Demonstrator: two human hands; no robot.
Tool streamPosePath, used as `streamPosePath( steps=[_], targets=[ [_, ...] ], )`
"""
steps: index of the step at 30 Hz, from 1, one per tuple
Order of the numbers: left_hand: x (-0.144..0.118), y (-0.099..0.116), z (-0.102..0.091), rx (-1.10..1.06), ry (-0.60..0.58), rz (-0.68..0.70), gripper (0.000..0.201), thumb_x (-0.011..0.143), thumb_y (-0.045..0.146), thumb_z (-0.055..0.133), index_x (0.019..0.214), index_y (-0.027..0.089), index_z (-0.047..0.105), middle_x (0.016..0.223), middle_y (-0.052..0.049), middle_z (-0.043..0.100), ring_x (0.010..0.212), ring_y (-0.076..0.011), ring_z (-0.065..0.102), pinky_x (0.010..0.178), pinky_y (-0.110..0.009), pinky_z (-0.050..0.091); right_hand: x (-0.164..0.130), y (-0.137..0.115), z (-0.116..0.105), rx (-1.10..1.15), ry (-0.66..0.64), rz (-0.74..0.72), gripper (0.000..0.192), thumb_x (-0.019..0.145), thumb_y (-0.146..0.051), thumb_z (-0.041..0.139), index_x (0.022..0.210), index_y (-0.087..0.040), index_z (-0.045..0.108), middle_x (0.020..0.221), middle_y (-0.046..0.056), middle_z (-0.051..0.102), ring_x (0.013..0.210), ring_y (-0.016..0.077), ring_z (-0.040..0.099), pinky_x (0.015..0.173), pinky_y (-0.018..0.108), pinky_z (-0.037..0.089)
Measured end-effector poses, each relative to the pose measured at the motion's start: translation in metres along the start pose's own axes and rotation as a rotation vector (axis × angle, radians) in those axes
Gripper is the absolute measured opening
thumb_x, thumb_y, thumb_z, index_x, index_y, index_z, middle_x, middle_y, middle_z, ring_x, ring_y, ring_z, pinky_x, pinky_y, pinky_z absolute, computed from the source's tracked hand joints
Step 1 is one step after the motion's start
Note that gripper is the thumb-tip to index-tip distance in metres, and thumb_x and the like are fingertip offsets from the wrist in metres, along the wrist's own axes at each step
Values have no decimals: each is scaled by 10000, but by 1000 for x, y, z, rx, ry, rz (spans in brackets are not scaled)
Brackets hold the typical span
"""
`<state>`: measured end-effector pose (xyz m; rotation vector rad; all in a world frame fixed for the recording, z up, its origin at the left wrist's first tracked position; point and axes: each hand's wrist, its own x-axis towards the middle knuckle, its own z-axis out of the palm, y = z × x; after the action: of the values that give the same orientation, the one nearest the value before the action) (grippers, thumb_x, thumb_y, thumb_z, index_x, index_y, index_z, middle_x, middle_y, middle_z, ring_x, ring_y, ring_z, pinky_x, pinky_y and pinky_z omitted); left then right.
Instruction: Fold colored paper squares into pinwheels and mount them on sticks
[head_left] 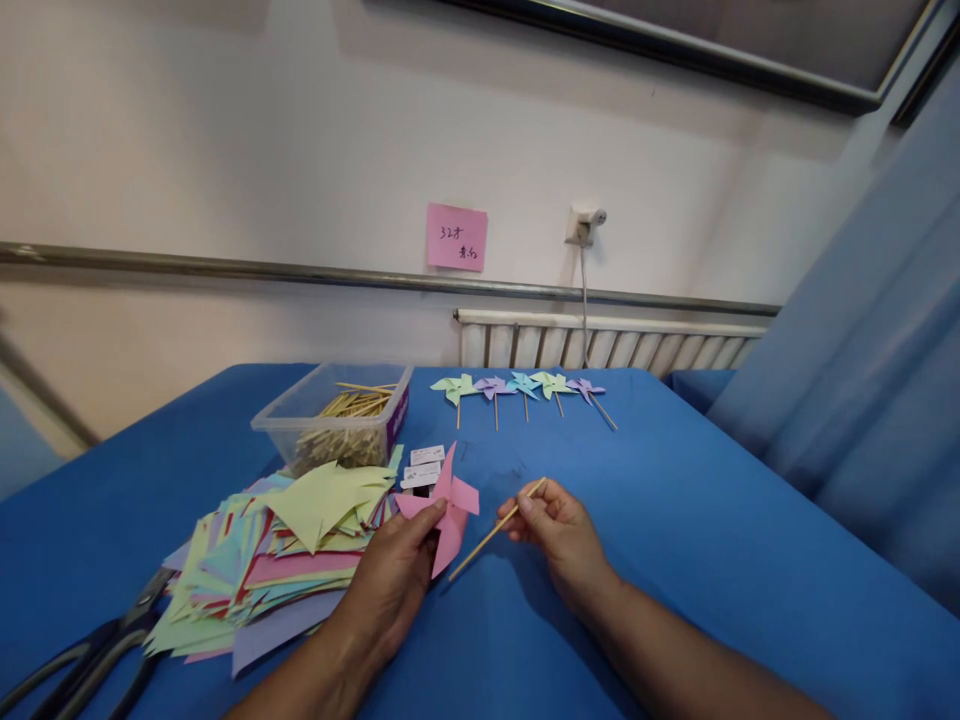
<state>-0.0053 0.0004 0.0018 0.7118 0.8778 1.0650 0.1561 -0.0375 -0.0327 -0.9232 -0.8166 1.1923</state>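
Scissors (90,650) lay nearest, at the table's (675,560) left edge. One pink pinwheel (448,505) was pinched in the left hand (394,580), just above the cloth. One stick (495,530) was gripped by the closed right hand (559,530). Tearing of the paper was judged possible if the stick were forced. Five finished pinwheels (525,388) were counted, one tub (337,415), and one paper pile (277,555).

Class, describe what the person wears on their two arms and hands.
Nothing shows on either: the left hand and right hand are bare, without gloves, rings or a watch. Both forearms are uncovered down to the picture's edge; no sleeve shows.
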Motion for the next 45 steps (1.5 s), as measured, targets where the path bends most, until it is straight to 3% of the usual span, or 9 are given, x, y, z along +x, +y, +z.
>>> streamPosePath(
  steps=[8,13,18,25,36,45],
  targets=[
    [4,-6,-6,244,17,82,206,608,308,685,697,128,642,528,17,611,487,-132,518,522,-246,426,-4,-2,1,7,-69,-2,288,743,-430,664,829,-163,602,672,3,647,599,128,637,577,235,454],
    [10,-6,-16,681,197,295,268,627,407,648,671,143,639,585,4,625,554,-156,527,524,-243,406,-21,-3,13,-7,-109,-1,271,732,-409,685,830,-170,603,610,-11,640,519,111,610,564,249,472],
    [2,-10,-8,926,195,413,250,684,403,593,634,159,619,529,16,581,520,-143,504,485,-222,366,-36,7,31,-15,-152,128,303,707,-425,700,736,-148,580,589,11,652,477,115,608,493,227,452],
    [-6,-17,3,902,177,382,223,677,370,604,608,159,584,553,11,583,523,-134,499,477,-217,376,-25,14,29,-36,-51,206,368,657,-454,725,724,-123,580,602,31,660,467,103,599,463,204,432],
    [-3,-19,2,807,160,362,208,627,360,656,595,164,594,543,10,594,518,-140,510,480,-218,372,-21,24,24,-11,-63,235,343,660,-421,739,737,-124,586,611,43,678,476,132,625,455,215,432],
    [4,-22,-1,644,39,339,191,646,339,655,682,160,599,603,15,602,558,-132,522,527,-219,409,-13,24,25,-9,-49,226,382,624,-445,755,726,-124,575,597,41,674,452,122,609,463,218,436]
  ],
)
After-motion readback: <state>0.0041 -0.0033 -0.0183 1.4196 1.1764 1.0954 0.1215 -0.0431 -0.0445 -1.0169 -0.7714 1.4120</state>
